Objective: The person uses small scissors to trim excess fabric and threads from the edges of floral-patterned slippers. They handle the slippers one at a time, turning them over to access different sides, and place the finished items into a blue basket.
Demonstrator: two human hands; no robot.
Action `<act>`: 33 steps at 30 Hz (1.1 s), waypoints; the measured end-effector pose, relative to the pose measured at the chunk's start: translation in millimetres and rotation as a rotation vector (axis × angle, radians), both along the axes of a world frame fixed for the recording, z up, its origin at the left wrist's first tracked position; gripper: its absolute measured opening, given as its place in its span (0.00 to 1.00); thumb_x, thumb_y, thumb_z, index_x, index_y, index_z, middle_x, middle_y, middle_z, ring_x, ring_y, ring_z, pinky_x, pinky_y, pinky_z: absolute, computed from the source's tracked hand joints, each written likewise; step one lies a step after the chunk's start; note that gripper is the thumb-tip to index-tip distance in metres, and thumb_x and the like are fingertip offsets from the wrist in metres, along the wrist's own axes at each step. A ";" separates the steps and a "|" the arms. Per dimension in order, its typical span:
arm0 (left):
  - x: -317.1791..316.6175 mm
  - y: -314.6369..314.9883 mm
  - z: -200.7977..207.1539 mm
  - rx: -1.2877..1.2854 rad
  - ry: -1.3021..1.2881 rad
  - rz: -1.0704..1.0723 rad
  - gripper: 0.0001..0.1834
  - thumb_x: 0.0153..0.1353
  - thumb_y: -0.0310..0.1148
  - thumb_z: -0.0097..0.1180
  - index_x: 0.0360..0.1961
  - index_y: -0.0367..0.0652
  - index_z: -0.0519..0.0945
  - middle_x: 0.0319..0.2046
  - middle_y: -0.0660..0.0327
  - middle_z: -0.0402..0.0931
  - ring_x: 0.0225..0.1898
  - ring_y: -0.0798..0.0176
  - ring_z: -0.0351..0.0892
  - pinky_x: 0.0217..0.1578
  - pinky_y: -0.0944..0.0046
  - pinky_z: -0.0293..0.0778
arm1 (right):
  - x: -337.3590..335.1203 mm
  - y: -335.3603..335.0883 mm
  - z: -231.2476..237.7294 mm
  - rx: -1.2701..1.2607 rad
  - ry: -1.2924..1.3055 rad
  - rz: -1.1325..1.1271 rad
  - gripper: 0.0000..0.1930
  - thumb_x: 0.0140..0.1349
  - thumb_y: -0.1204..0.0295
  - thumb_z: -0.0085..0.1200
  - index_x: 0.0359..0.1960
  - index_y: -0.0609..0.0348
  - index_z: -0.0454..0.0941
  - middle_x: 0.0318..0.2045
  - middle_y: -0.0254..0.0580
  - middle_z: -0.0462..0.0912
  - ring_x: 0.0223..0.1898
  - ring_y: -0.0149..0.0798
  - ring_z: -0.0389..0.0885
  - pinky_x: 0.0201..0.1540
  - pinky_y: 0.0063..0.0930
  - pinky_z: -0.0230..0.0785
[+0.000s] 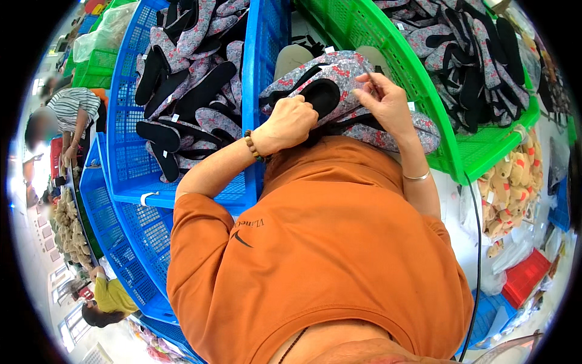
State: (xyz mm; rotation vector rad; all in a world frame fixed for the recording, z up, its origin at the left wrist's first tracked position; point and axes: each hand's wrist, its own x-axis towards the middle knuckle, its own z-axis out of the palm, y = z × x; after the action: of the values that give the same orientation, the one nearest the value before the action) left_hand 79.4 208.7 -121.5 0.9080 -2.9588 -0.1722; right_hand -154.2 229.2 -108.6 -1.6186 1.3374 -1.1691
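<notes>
Grey floral fabric with red marks covers the slipper (339, 79) held up in front of the person's orange shirt (321, 242), between the blue crate (254, 79) on the left and the green crate (394, 54) on the right. In the head view, the left hand (291, 121) has its fingers curled shut on the slipper's near edge beside the black insole (321, 97). The right hand (388, 103) rests on the slipper's right side, its fingers pinched narrow on something thin that is too small to make out. Both crates hold heaps of similar slippers. Tan plush pieces (512, 182) lie at far right, below the green crate.
</notes>
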 end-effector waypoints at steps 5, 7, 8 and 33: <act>0.8 5.2 3.1 0.036 0.050 0.006 0.03 0.45 0.29 0.57 0.19 0.44 0.78 0.22 0.61 0.76 0.31 0.57 0.75 0.31 0.59 0.72 | 28.1 -1.9 -10.8 -0.338 0.502 -0.070 0.13 0.51 0.68 0.64 0.35 0.61 0.77 0.26 0.39 0.75 0.27 0.39 0.77 0.28 0.29 0.67; 0.8 6.1 6.1 0.034 0.053 0.017 0.03 0.45 0.30 0.57 0.19 0.43 0.78 0.22 0.60 0.76 0.31 0.57 0.76 0.30 0.59 0.73 | 27.3 -6.7 -26.2 -0.276 0.518 -0.081 0.11 0.53 0.67 0.61 0.30 0.60 0.74 0.27 0.45 0.74 0.29 0.49 0.77 0.30 0.36 0.69; 0.9 6.1 7.4 0.034 0.053 0.023 0.03 0.45 0.30 0.57 0.19 0.43 0.78 0.22 0.60 0.76 0.31 0.57 0.76 0.30 0.59 0.73 | 23.7 -9.1 -31.4 -0.300 0.489 -0.107 0.11 0.54 0.67 0.60 0.30 0.59 0.74 0.27 0.45 0.74 0.29 0.49 0.77 0.30 0.37 0.69; 3.8 6.1 -2.1 0.065 0.099 0.091 0.06 0.50 0.32 0.56 0.21 0.42 0.77 0.23 0.57 0.77 0.31 0.53 0.78 0.30 0.57 0.73 | -54.8 -24.9 -14.4 0.027 -0.016 -0.528 0.10 0.60 0.67 0.59 0.29 0.63 0.78 0.19 0.27 0.74 0.22 0.21 0.68 0.25 0.18 0.62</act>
State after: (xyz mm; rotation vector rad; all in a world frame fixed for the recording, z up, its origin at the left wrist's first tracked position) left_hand 83.2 214.8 -123.6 1.0090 -2.8296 -0.3028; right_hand -209.0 204.3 -123.0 -1.2637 1.8263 -1.4488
